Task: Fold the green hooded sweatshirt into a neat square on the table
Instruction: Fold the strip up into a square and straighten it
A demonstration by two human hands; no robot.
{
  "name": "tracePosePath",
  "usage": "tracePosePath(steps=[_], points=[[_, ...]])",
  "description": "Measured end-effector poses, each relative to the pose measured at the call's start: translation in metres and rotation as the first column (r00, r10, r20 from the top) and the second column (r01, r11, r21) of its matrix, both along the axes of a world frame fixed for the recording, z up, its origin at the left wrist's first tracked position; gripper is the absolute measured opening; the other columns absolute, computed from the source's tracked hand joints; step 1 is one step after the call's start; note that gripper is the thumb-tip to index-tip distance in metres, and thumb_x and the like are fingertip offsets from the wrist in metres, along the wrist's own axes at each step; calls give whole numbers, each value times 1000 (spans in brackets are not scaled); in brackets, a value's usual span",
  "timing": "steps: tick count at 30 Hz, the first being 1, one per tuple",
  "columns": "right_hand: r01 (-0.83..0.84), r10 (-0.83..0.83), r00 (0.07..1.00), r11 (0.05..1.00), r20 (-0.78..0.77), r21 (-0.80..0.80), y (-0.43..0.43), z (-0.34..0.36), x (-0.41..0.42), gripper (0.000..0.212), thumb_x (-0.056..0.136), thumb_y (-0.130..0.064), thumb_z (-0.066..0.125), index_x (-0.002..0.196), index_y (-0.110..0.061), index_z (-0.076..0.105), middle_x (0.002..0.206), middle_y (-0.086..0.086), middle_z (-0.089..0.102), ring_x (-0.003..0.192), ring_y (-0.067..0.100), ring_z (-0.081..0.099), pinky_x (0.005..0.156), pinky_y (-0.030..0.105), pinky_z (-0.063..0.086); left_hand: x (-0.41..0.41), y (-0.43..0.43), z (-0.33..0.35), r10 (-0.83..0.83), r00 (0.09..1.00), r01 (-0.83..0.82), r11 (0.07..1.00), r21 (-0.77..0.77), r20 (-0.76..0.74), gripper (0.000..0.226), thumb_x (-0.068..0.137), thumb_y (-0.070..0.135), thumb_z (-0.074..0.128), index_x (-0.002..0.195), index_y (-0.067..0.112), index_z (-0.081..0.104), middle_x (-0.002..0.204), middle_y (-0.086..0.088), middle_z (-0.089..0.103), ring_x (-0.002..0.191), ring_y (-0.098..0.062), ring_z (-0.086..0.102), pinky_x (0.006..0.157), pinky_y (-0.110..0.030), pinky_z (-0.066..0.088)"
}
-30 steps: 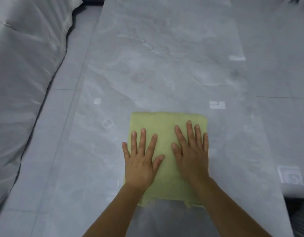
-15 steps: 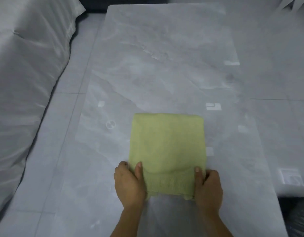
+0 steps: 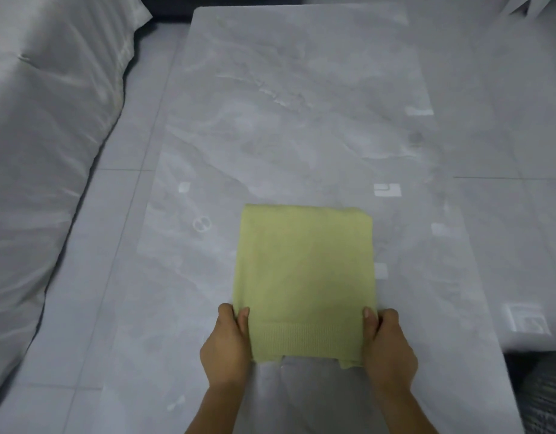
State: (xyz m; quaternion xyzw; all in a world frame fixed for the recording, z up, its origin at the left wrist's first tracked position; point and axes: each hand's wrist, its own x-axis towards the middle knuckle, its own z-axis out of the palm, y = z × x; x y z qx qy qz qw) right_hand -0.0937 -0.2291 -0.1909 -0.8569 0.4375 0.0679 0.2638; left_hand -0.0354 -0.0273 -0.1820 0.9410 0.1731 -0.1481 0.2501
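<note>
The green hooded sweatshirt (image 3: 304, 277) lies folded into a compact rectangle on the grey marble-look table (image 3: 301, 104), its ribbed hem at the near edge. My left hand (image 3: 228, 346) grips the near left corner, thumb on top of the cloth and fingers curled under the edge. At the near right corner my right hand (image 3: 387, 349) holds the cloth the same way. Hood and sleeves are hidden inside the folds.
A grey covered sofa or bed (image 3: 45, 151) runs along the left side, with a strip of tiled floor (image 3: 129, 214) between it and the table. The table's right edge (image 3: 489, 308) drops off beside my right hand; pale reflections dot the surface.
Both hands left the top of the folded sweatshirt, where they pressed flat, and slid back to its near corners, which they now grip. The sweatshirt has stayed in place.
</note>
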Motion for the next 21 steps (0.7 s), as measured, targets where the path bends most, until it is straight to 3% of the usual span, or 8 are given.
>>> tracePosePath(steps=[2,4,6,10,14,18,21], points=[[10,-7,997,999,83,-43,-1,3,6,28,91,-31,48,101,-5,53,95,17,57,87,38,55,71,42,44,3,-1,3,44,996,-43,999,-17,78,25,91,32,49,101,9,48,89,-10,56,79,-33,55,68,-38,41],[25,-21,990,999,137,-28,-1,6,14,38,89,-29,52,113,1,51,109,22,53,99,40,51,77,45,44,14,-6,5,63,991,-63,998,-2,120,46,87,31,58,117,-2,48,108,-23,54,100,-41,52,79,-46,43],[53,-59,994,996,91,69,1,6,22,45,89,-37,51,115,-1,48,112,19,52,101,38,51,77,45,45,28,-14,8,125,992,-125,990,-57,-17,57,85,41,58,122,-1,44,117,-22,52,108,-40,50,84,-45,43],[177,-158,984,926,-85,334,-4,7,25,54,86,-52,50,108,-3,53,104,17,60,94,34,57,76,38,43,36,-12,10,200,930,-282,926,-252,-308,62,75,50,67,111,3,49,109,-14,61,96,-31,60,80,-39,49],[185,-223,974,728,-28,660,-17,24,20,39,84,-45,58,102,-11,61,95,10,63,89,26,59,85,40,48,28,2,22,149,862,-446,677,-586,-485,47,73,34,75,107,5,61,94,-8,70,84,-25,67,69,-36,56],[149,-222,975,634,-6,759,-22,33,4,37,82,-40,60,105,-11,58,99,4,66,90,24,63,83,41,51,15,10,39,63,843,-483,523,-702,-534,19,85,24,63,103,20,59,97,-6,72,86,-26,69,60,-35,58],[206,-274,959,515,-69,832,-25,35,-10,40,81,-35,63,109,-7,57,102,10,68,92,29,65,80,44,54,-1,16,45,59,807,-544,460,-702,-587,19,86,21,61,104,14,60,93,-11,75,86,-31,70,65,-41,59]])
